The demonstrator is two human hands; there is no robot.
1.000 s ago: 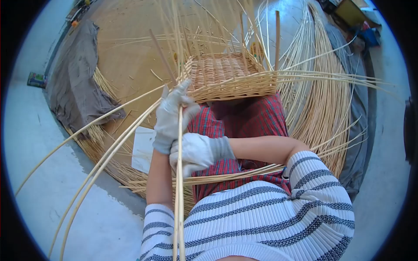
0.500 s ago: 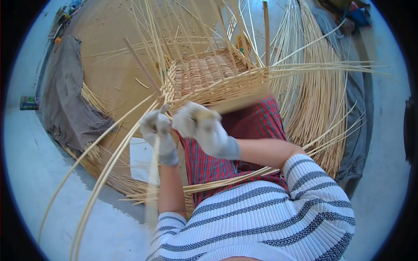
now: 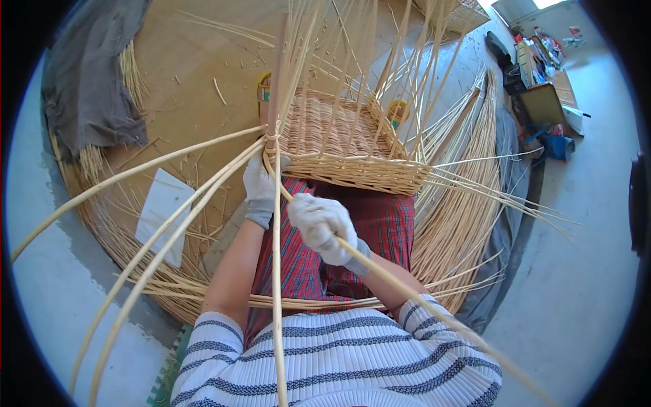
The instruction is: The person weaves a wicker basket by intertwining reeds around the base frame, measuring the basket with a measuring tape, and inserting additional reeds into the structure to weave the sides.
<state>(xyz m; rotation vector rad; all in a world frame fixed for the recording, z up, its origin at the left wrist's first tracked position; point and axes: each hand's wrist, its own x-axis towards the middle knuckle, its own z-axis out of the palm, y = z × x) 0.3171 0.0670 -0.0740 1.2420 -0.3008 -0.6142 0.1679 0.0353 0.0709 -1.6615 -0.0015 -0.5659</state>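
Note:
A woven wicker basket [image 3: 359,171] with upright stakes rests above my knees. My left hand [image 3: 258,184], in a pale glove, is at the basket's near left corner, partly behind the canes, its fingers mostly hidden. Closed round one long cane [image 3: 420,298] is my gloved right hand [image 3: 321,227]; that cane runs from the corner down to the lower right. Another cane [image 3: 277,285] hangs straight down from the corner over my lap. Several more canes [image 3: 146,261] fan out to the left from the same corner.
Bundles of long canes [image 3: 461,217] lie on the right beside a dark cloth. A grey cloth [image 3: 95,74] covers canes at the upper left. A white sheet [image 3: 165,214] lies left of my legs. Another basket [image 3: 461,15] and stacked items [image 3: 542,88] stand farther back.
The view has shifted, and the basket appears turned. My right hand has moved from beside my left wrist to a cane, now stretched toward the lower right. My left hand is nearer the basket corner.

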